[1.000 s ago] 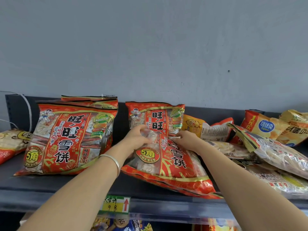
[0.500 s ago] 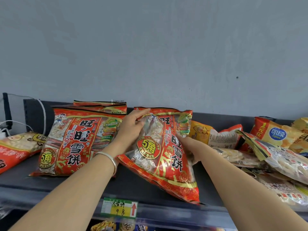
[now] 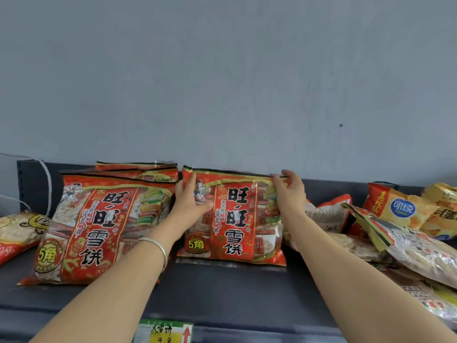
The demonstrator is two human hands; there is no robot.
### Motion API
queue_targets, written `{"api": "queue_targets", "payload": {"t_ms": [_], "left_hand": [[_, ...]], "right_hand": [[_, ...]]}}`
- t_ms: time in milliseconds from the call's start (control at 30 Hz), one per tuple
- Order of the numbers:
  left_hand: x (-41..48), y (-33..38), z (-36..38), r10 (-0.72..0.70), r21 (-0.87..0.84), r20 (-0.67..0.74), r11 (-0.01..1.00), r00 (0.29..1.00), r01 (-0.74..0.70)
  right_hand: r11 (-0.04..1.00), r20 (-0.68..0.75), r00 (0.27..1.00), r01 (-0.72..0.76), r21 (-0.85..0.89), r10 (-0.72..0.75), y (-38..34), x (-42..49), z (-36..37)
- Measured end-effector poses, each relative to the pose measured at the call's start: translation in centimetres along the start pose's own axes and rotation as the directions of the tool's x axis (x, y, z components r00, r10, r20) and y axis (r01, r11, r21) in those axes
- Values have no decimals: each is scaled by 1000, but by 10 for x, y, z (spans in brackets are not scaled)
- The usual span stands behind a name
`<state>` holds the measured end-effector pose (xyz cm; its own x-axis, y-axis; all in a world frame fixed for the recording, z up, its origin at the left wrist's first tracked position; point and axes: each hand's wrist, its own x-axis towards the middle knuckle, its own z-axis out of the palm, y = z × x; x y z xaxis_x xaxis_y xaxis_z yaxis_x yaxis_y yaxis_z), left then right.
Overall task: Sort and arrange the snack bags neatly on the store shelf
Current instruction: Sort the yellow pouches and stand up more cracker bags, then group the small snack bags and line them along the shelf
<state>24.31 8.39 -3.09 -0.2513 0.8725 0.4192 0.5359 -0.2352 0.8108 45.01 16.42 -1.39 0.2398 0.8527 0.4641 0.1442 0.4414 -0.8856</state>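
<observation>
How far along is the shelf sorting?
Done: a stack of red bags stands on the left. In hand: left hand and right hand hold a matching red bag upright beside it. Left: the mixed bags on the right lie jumbled.

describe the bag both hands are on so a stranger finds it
On the dark shelf under the grey wall, find the upright red bag mid-shelf. Its twin stands left of it; only this one has the left hand and right hand on its top corners.

upright red rice-cracker bags (image 3: 91,231): 4 | yellow chip bags (image 3: 400,209): 2 | price tag (image 3: 165,332): 1 | bracelet (image 3: 158,246): 1
</observation>
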Motion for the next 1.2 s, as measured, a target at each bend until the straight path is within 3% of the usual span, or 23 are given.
{"api": "queue_targets", "payload": {"t_ms": [133,300,500,567,667,800,867,967,1100,1200], "left_hand": [[10,-16,21,-133,112,-16,985,991,134],[7,-25,46,56,297,-153,955,987,-8],[14,-24,43,17,331,-215,942,976,56],[18,-31,44,-10,357,-185,931,983,77],[17,-50,50,-50,413,-32,909,998,59],[13,-58,54,-35,535,-55,843,998,59],[9,-52,57,61,621,-122,784,991,29],[4,-37,71,254,670,-113,733,961,-115],[6,-7,103,432,586,14,727,902,-358],[3,16,133,557,497,98,690,825,-526]], "right_hand": [[979,133,978,-143,-147,162,6,-1,5],[945,164,934,-293,-147,316,27,-5,6],[926,200,914,-312,-214,354,28,3,9],[923,221,902,-331,-197,371,29,3,15],[901,229,882,-357,-246,412,36,-3,21],[908,226,899,-308,-285,376,40,-4,17],[926,224,918,-264,-272,327,39,-4,13],[928,216,966,-58,-368,146,38,-5,3],[779,318,947,237,-580,-51,32,-14,-27],[544,384,911,401,-737,-152,28,-19,-64]]}}
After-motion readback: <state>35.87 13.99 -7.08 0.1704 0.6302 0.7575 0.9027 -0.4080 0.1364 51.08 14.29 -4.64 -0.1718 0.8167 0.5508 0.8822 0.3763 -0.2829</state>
